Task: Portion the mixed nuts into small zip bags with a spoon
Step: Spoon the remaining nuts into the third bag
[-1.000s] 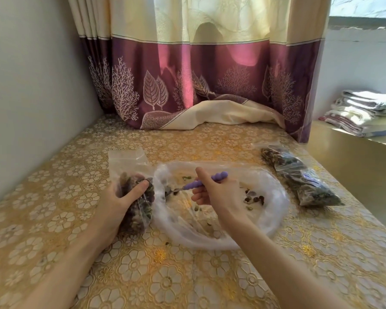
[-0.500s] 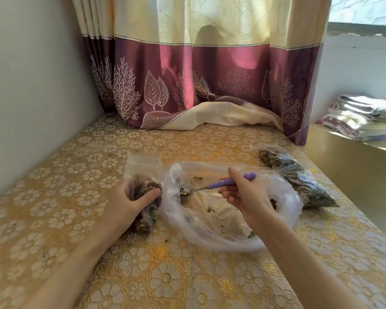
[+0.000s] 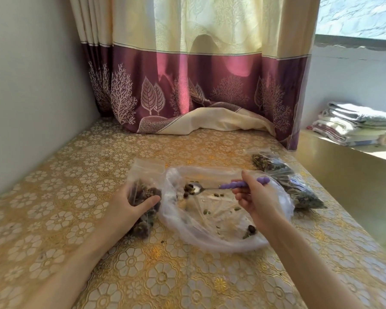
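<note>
The right hand (image 3: 257, 198) is pinching the purple handle of the spoon (image 3: 221, 187), its bowl carrying a few mixed nuts (image 3: 188, 188) inside the large clear bag (image 3: 212, 238). The left hand (image 3: 129, 206) is gripping the small zip bag (image 3: 144, 175), fingers curled round its filled lower part, just beside the large bag. Keeping the spoon level and the zip bag's mouth held open and upright is probably preventing spills. Filled zip bags (image 3: 285, 181) are lying on the floral tablecloth (image 3: 143, 275).

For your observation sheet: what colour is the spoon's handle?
Purple, on the spoon held by the right hand; head view.
</note>
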